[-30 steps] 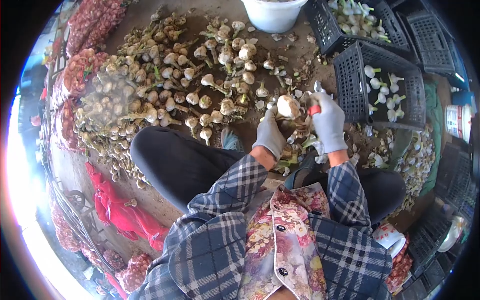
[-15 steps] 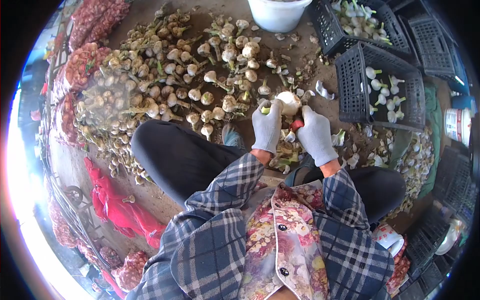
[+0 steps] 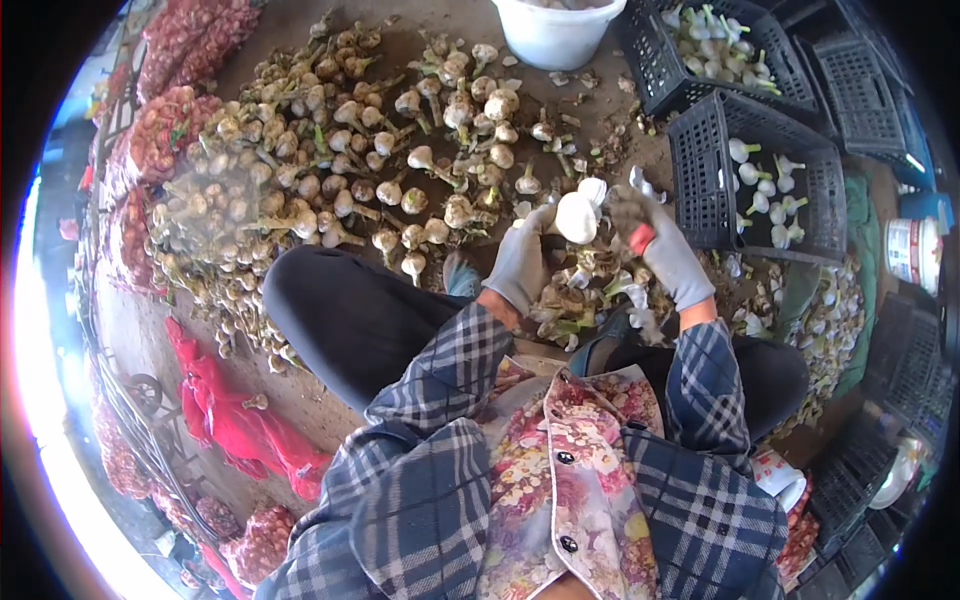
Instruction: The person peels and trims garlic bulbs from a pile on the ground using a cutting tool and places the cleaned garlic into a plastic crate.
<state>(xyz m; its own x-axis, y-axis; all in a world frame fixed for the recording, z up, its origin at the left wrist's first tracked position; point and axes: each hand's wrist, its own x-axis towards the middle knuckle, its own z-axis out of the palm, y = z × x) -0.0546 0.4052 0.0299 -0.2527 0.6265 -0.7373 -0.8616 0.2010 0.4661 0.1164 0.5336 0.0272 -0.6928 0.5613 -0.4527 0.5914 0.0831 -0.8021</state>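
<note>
My left hand (image 3: 522,262), in a grey glove, is closed around the stem side of a white garlic bulb (image 3: 576,218). A loose piece of white skin (image 3: 592,190) stands out at the bulb's upper right. My right hand (image 3: 662,245), also gloved, is to the right of the bulb and apart from it, with red material (image 3: 641,238) on a finger. Its fingertips are smeared by motion, so what they hold cannot be made out. Below both hands lie garlic skins and trimmings (image 3: 575,300).
Unpeeled garlic bulbs (image 3: 330,150) cover the ground ahead and left. A white tub (image 3: 557,35) stands ahead. Black crates with garlic (image 3: 700,180) are at the right. Net sacks (image 3: 165,135) and red netting (image 3: 240,420) lie at the left.
My right hand has moved right, away from the bulb, after being close against it. The bulb looks whiter, with skin hanging off it. My left hand has kept its hold and shifted slightly.
</note>
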